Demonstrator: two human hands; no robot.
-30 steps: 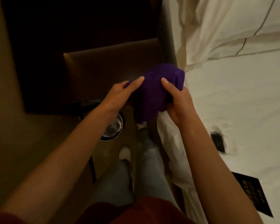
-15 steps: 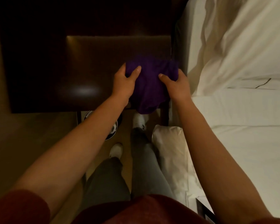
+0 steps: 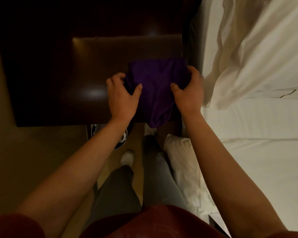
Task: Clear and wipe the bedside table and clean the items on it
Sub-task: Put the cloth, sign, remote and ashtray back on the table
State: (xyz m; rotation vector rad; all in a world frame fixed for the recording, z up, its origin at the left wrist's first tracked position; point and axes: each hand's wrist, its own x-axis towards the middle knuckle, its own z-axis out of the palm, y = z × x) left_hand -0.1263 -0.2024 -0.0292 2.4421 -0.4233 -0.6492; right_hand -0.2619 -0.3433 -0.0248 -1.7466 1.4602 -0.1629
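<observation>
A purple cloth point(image 3: 155, 86) is bunched between both hands over the right front part of the dark wooden bedside table point(image 3: 79, 79). My left hand point(image 3: 122, 98) grips the cloth's left side, thumb on top. My right hand point(image 3: 189, 90) grips its right side near the table's right edge. The cloth's lower end hangs past the table's front edge. The tabletop's visible part carries nothing else and shows a light glare.
A bed point(image 3: 258, 117) with white sheets and a rumpled duvet runs along the right. A white pillow point(image 3: 181, 162) lies on the floor by my legs. A round bin point(image 3: 120, 138) stands under the table's front edge, partly hidden by my left forearm.
The view swung from the bed toward the table. Both hands carried the cloth forward and down onto the tabletop's right front part; the dark items on the bed left the view.
</observation>
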